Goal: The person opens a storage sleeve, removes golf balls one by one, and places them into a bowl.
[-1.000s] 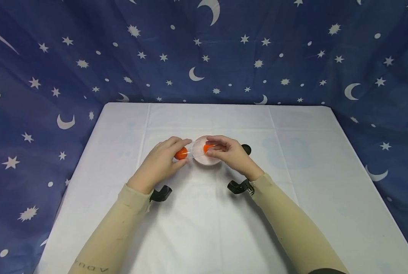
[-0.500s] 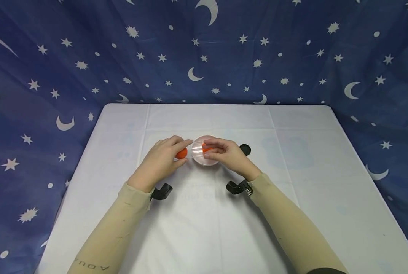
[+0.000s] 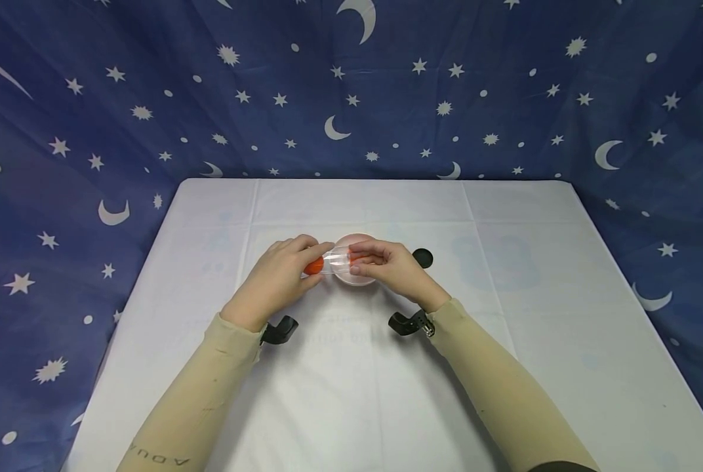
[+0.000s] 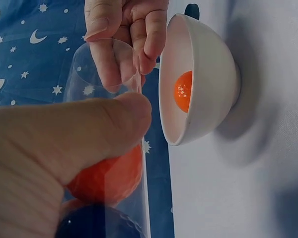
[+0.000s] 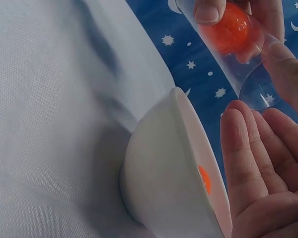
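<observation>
My left hand (image 3: 277,278) grips a clear plastic tube (image 3: 336,260) lying sideways above the bowl. Inside it are an orange ball (image 4: 109,176) and, behind that, a dark blue ball (image 4: 99,224). Near the tube's open end is my right hand (image 3: 395,265), its fingers extended and its thumb close to the rim; whether it touches the rim, I cannot tell. Under the hands stands a white bowl (image 4: 216,74) with a pinkish inside. Another orange ball (image 4: 182,92) rests in it, partly hidden by my right fingers in the head view.
A black ball (image 3: 423,257) sits on the white-covered table (image 3: 328,393) just right of the bowl, behind my right wrist. Black wrist mounts (image 3: 279,330) stick out from both sleeves. A blue star-patterned curtain (image 3: 387,85) surrounds the table's back and sides.
My right hand has shifted slightly left and down, closer to the tube's end. The left hand keeps its grip on the tube and stays nearly in place.
</observation>
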`<state>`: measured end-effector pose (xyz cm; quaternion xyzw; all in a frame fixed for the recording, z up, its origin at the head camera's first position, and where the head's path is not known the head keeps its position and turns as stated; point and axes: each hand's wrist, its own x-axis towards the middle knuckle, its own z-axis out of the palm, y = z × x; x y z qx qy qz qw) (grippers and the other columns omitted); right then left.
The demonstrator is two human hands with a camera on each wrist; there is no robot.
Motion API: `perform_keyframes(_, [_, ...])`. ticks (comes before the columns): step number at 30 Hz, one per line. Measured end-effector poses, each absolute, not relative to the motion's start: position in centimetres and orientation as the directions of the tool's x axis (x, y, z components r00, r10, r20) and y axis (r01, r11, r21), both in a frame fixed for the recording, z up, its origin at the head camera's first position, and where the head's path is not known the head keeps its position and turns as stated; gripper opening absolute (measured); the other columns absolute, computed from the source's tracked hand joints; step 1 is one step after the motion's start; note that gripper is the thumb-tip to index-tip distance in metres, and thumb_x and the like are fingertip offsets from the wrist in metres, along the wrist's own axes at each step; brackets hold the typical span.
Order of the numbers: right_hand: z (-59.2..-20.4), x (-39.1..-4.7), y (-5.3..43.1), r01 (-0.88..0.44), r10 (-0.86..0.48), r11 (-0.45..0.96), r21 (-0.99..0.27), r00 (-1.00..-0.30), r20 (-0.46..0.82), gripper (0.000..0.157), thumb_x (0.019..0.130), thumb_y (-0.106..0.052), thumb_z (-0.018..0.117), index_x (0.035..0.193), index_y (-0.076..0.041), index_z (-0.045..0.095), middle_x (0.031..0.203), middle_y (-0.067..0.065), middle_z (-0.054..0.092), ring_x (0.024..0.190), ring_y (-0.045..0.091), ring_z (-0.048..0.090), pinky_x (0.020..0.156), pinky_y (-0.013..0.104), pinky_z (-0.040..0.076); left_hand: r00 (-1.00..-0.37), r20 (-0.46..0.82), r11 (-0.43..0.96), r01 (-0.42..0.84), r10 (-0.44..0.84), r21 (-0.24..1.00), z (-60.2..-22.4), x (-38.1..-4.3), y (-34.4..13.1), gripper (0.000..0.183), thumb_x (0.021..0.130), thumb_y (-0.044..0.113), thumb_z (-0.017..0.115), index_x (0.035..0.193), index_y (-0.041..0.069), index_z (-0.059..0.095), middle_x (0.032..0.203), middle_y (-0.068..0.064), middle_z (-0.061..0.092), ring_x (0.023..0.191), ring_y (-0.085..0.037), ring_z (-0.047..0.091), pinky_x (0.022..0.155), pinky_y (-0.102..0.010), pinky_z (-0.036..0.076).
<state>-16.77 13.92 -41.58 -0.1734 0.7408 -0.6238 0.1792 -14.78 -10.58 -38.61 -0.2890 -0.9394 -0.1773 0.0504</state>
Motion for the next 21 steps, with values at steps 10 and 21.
perform_keyframes(10, [-44.4,-17.9,14.0,-0.036,-0.487,0.119,-0.992,-0.873,-0.027,0.047,0.085,-0.021,0.076,0.127,-0.005,0.062,0.121,0.008,0.065,0.107,0.021,0.063,0.092,0.031,0.050,-0.822,0.205,0.789,0.568,0.531,0.235,-38.3,-14.7,-10.3,0.055,0.080,0.018,0.080,0.131,0.017,0.061,0.110,-0.004,0.058,0.093,-0.025,0.056,0.088,-0.041,0.043])
perform_keyframes(21, [-44.3,-17.9,13.9,-0.045,-0.483,0.152,-0.987,-0.875,-0.035,0.046,0.083,-0.031,0.078,0.124,-0.015,0.065,0.117,0.003,0.066,0.105,0.019,0.064,0.090,0.031,0.051,-0.822,0.201,0.788,0.569,0.533,0.236,-38.2,-14.7,-10.3,0.054,0.081,0.020,0.080,0.131,0.018,0.061,0.113,-0.005,0.059,0.095,-0.026,0.057,0.090,-0.043,0.044])
